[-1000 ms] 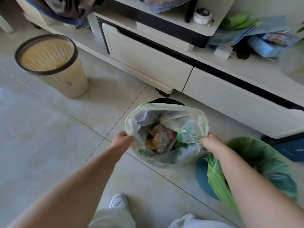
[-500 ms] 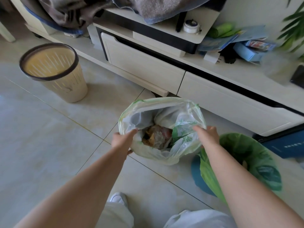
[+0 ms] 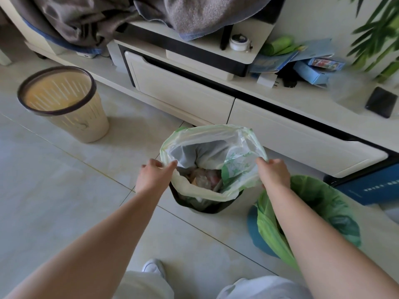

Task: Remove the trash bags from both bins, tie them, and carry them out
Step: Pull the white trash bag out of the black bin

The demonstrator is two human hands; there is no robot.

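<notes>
A pale green trash bag (image 3: 207,137) full of rubbish stands partly lifted out of a black bin (image 3: 207,207) at the centre of the floor. My left hand (image 3: 154,175) pinches the bag's left rim. My right hand (image 3: 273,172) grips its right rim, and the mouth is held wide between them. Just right of it, a blue bin (image 3: 255,231) is lined with a darker green trash bag (image 3: 328,203) that nobody is touching; my right forearm crosses over its left edge.
An unlined cream slotted bin (image 3: 82,126) with a dark rim stands at the left on the tiled floor. A low white cabinet (image 3: 185,98) with drawers runs behind, piled with cloth, boxes and papers. My white shoe (image 3: 153,266) and knees show at the bottom.
Both hands have raised the pale bag's rim, so the black bin's front now shows under it. The view has tilted up, showing more of the cabinet.
</notes>
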